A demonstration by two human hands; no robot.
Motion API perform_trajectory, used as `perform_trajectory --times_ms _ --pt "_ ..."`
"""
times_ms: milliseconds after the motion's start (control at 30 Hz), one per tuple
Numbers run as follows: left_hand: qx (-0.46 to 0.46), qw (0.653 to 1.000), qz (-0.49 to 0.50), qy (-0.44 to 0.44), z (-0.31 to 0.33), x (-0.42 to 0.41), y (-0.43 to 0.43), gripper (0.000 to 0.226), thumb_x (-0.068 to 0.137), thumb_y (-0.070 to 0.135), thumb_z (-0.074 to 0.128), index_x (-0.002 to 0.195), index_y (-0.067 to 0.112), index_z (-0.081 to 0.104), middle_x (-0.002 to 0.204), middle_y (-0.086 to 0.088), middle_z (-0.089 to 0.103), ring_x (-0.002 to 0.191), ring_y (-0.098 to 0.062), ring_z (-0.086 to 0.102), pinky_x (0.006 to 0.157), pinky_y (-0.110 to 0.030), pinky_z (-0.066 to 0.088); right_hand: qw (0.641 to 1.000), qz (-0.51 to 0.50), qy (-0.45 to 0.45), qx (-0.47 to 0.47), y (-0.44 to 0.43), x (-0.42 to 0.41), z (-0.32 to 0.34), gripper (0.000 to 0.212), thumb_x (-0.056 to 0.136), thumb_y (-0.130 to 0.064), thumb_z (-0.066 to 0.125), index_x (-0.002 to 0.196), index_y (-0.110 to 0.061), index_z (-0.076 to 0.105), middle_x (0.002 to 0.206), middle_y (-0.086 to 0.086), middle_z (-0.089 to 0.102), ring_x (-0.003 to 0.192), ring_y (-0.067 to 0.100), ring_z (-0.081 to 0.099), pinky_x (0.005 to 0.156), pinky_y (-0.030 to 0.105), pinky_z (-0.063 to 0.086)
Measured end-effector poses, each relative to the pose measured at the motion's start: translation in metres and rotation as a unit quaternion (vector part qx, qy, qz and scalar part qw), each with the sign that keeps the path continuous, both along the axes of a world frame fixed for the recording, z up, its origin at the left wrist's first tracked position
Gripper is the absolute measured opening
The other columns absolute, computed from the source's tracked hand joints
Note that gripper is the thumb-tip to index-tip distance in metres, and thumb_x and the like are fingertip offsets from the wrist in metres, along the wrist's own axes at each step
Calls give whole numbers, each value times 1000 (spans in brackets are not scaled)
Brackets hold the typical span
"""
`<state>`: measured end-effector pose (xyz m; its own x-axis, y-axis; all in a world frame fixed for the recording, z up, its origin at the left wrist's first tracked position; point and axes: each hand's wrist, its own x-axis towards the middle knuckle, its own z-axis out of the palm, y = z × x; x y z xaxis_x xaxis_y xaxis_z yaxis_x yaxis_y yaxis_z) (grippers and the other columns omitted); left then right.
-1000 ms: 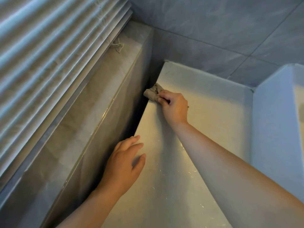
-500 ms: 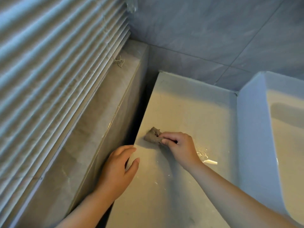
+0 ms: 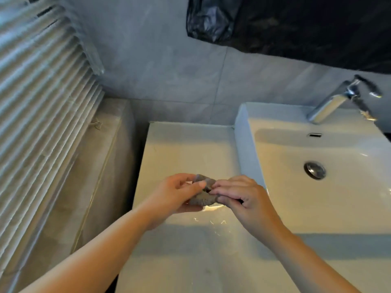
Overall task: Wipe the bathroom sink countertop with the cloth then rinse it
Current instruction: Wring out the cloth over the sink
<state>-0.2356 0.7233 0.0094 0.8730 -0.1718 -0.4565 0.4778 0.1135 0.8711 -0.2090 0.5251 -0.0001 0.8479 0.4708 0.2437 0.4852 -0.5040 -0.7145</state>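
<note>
A small grey-brown cloth [image 3: 203,199] is bunched between both hands, just above the pale countertop [image 3: 186,149]. My left hand [image 3: 175,196] pinches its left side with thumb and fingers. My right hand [image 3: 241,195] grips its right side, fingers curled over it. Most of the cloth is hidden by the fingers. To the right lies the white sink basin [image 3: 317,197], its raised rim beside my right hand. A few water streaks glint on the countertop below the hands.
A chrome faucet [image 3: 336,102] leans over the basin at the back right, above a round drain [image 3: 314,170]. Window blinds [image 3: 38,98] and a tiled ledge [image 3: 84,176] run along the left. Black plastic [image 3: 275,24] hangs on the grey tiled wall.
My right hand drew the cloth back from the far left corner of the countertop. My left hand left the counter edge and took hold of the cloth too. The view swung right, showing the basin and faucet.
</note>
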Motion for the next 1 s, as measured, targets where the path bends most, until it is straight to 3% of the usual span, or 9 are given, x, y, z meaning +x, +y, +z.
perform_trajectory --times_ms 167,267,367,500,633,700,800,867,1000 --pt "92 992 13 -81 26 37 -70 11 88 17 64 89 8 68 91 -22 66 78 -21 68 67 -32 58 994 -66 8 90 -61 8 18 25 80 -19 69 101 -31 74 108 -21 69 104 3 61 89 25 48" --pt "130 984 -12 -125 43 59 -114 13 90 21 61 91 10 68 90 -20 67 80 -23 68 69 -33 59 982 -127 36 135 -105 11 24 44 79 -19 75 117 -38 64 122 -26 60 111 -2 57 88 19 47" --pt "142 978 -50 -146 56 79 -152 15 92 25 57 96 15 68 92 -11 71 86 -23 69 78 -37 59 975 -178 76 106 -150 19 27 69 74 -41 74 135 -47 42 137 -36 39 125 -16 36 96 6 35" --pt "89 986 -52 -134 63 98 -192 19 95 18 52 103 7 65 95 -14 69 82 -19 67 75 -33 58 968 -149 146 137 -191 32 17 82 70 -70 62 140 -55 23 146 -31 30 130 -10 36 100 22 43" --pt "62 991 -50 -112 60 114 -217 23 95 20 50 111 9 63 108 -18 67 97 -30 66 84 -41 55 868 -141 275 389 -201 46 11 85 62 -74 65 138 -46 37 132 -11 54 108 12 64 77 36 58" --pt "71 990 -60 -107 59 119 -226 19 95 18 51 106 8 64 99 -14 70 89 -27 68 76 -37 57 843 -159 285 427 -208 53 11 58 76 -57 64 130 -42 49 112 -6 63 90 13 68 62 30 54" --pt "91 989 -100 -63 61 124 -234 12 93 17 55 87 8 60 75 -5 68 68 -15 67 62 -28 55 893 -223 194 339 -223 62 11 26 91 -21 60 112 -35 66 102 -7 62 87 10 62 67 23 50" --pt "48 986 -161 17 61 127 -238 29 86 33 63 99 6 63 94 -12 71 83 -22 70 72 -32 57 926 -234 112 274 -236 67 13 25 90 -12 60 108 -27 69 107 -3 59 100 7 59 81 16 49" --pt "22 949 -287 131 54 125 -259 59 74 54 65 117 13 62 113 -10 68 101 -23 66 84 -32 53 963 -221 -17 155 -252 75 22 21 91 -15 60 109 -17 70 102 0 51 99 9 55 77 10 46"
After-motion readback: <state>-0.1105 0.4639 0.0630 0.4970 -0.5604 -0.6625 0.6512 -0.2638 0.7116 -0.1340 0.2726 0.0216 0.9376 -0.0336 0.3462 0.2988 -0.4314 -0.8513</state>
